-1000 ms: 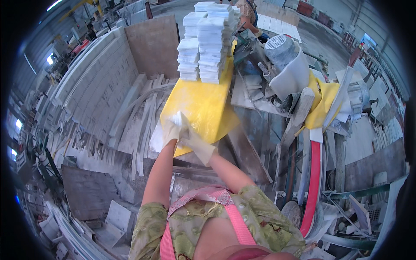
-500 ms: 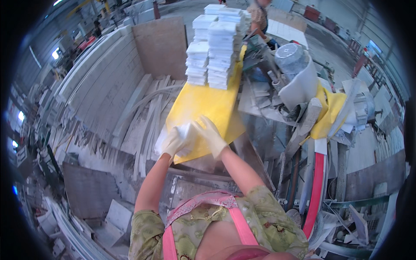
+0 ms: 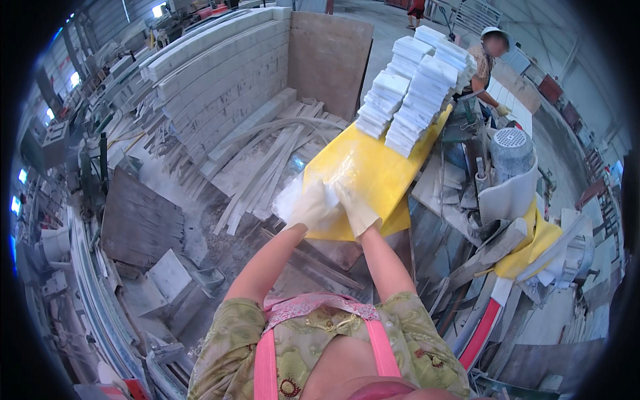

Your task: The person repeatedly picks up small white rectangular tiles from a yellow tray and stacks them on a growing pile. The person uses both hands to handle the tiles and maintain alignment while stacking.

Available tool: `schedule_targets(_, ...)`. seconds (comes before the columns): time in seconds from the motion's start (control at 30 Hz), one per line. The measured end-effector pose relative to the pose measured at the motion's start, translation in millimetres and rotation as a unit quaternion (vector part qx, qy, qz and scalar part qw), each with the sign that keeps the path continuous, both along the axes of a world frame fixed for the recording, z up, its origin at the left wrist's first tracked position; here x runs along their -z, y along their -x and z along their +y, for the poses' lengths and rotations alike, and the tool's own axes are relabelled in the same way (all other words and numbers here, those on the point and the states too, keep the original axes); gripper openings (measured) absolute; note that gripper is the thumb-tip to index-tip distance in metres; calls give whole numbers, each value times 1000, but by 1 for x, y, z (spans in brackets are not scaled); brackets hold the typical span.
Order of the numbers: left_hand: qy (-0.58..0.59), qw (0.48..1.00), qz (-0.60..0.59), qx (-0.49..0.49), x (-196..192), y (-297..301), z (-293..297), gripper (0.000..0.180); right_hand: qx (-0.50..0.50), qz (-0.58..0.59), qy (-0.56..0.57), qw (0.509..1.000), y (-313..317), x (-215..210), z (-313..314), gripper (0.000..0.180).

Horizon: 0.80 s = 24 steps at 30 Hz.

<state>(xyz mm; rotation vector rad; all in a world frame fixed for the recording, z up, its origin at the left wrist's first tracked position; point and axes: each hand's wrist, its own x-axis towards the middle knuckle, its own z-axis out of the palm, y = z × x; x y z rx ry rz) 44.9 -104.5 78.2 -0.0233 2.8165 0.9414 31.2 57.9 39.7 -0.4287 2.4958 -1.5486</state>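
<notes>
Both my hands wear cream gloves and meet over the near end of a yellow sheet (image 3: 373, 177). My left hand (image 3: 312, 205) is closed and motion-smeared, its fingertips against a small white piece (image 3: 331, 193). Close beside it, my right hand (image 3: 357, 208) has its fingers pressed together at the same piece. Blur hides what kind of thing it is. Left of my left hand, a flat white thing (image 3: 287, 199) lies along the sheet's edge. Stacked white stone slabs (image 3: 421, 100) stand on the sheet's far end.
Long stone strips (image 3: 277, 157) lie at the left, before a wall of stacked blocks (image 3: 223, 77) and a brown board (image 3: 328, 57). A dusty motor (image 3: 512, 150) stands at the right. A person (image 3: 487, 63) in a white helmet is beyond the slabs.
The whole scene has shifted and tilted in view as my head turned. My hands have come closer together at the white piece. The person at the back shows more fully.
</notes>
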Motion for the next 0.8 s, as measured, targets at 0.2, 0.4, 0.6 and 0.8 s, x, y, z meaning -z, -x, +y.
schedule_targets(0.2,-1,1000,24,-12,4,-4,2,58,45,-71,96,992,-6,17,-10,77)
schedule_targets(0.4,3,998,53,-35,8,-8,6,54,115,73,-33,990,-7,76,0,49)
schedule_targets(0.6,-34,994,97,-31,1,-18,5,45,138,259,-244,924,-34,92,-5,37)
schedule_targets(0.8,-25,997,77,-14,-13,-20,2,45,172,157,-100,967,-25,77,-18,37)
